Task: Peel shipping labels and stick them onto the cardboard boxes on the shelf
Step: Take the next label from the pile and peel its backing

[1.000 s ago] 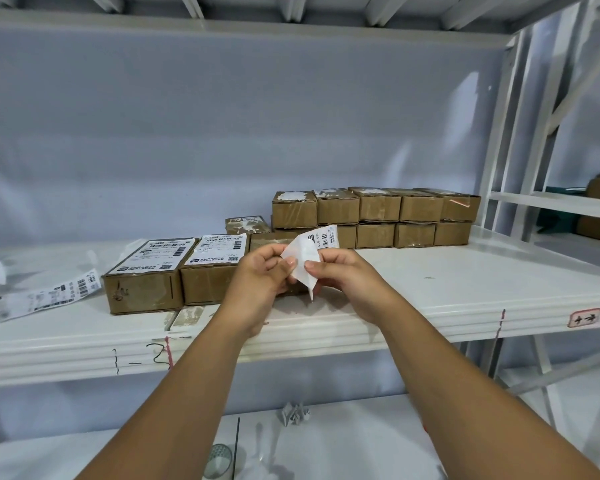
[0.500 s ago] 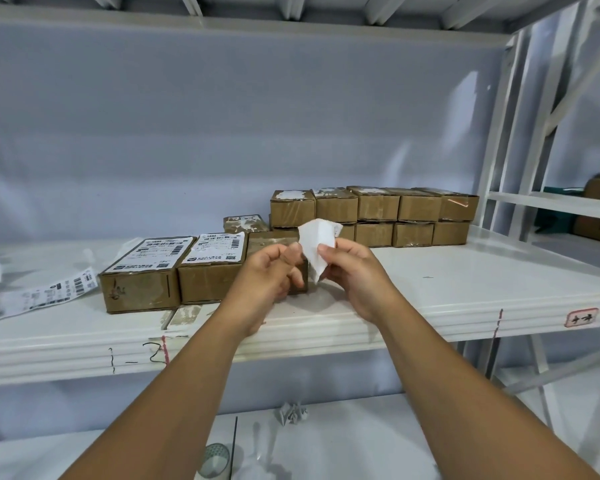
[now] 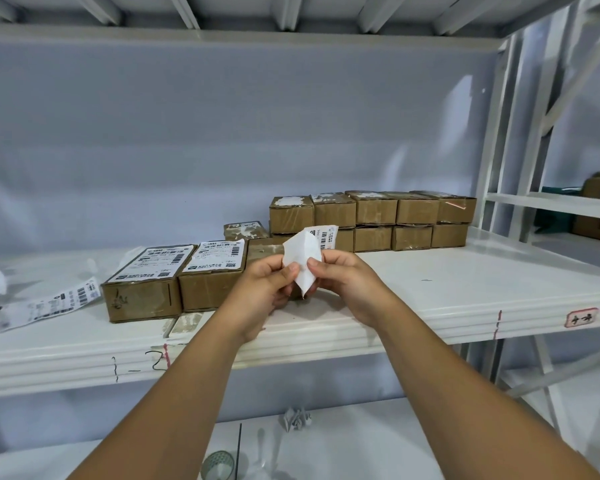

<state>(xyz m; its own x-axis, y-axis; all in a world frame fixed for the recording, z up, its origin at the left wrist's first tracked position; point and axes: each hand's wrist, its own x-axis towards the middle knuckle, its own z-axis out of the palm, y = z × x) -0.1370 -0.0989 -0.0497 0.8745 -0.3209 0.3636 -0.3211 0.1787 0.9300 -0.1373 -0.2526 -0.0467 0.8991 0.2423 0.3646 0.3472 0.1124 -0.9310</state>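
At the centre of the frame the left hand (image 3: 274,282) and the right hand (image 3: 343,282) both pinch a white paper shipping label (image 3: 302,258), thumb and forefinger clamped on its lower part. It is held in the air just in front of the white metal shelf (image 3: 465,289). The blank side faces the camera and a barcode shows at the upper right corner.

The step looks like parting label from backing. It should go best with one hand holding the backing still while the other draws the printed layer off slowly. Fingers should stay at the very edge, so the glue stays clean and the sheet does not fold onto itself.

At left centre, two large brown cardboard boxes (image 3: 142,299) already carry labels on top. A bare-topped brown box (image 3: 264,245), partly hidden behind the hands, is probably the next target. At right centre stands a two-high row of small brown boxes (image 3: 371,216), their tops patched with white residue. Every box is closed, so the contents cannot be seen. A loose strip of printed labels (image 3: 49,303) lies at the left edge.
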